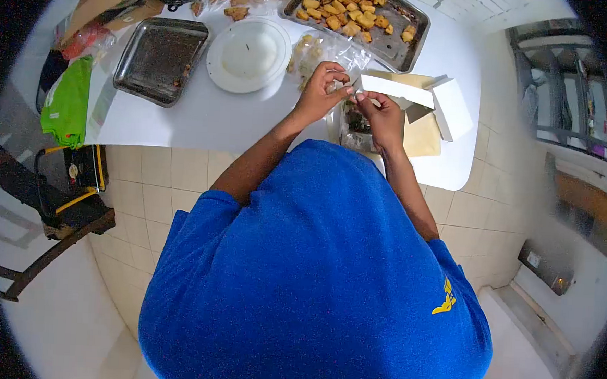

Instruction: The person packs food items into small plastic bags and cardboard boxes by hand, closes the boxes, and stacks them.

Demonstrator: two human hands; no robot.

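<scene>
My left hand (320,94) and my right hand (384,120) meet over the table with their fingertips nearly touching. Thumb and fingers of each are pinched together, on something too small to make out. Just beyond and right of them is an open white cardboard box (399,90) with its lid flap (453,108) folded out. A clear plastic bag or container with dark contents (356,127) sits below my fingers, partly hidden by my right hand. Beyond my left hand, clear plastic bags of pale food pieces (309,51) lie on the table.
On the white table (204,126) are a white plate (249,56), a dark metal tray (160,62), and another tray (412,50) of browned pastry pieces (344,10). Brown paper (423,137) lies beneath the box. A green bag (68,102) hangs at the left edge.
</scene>
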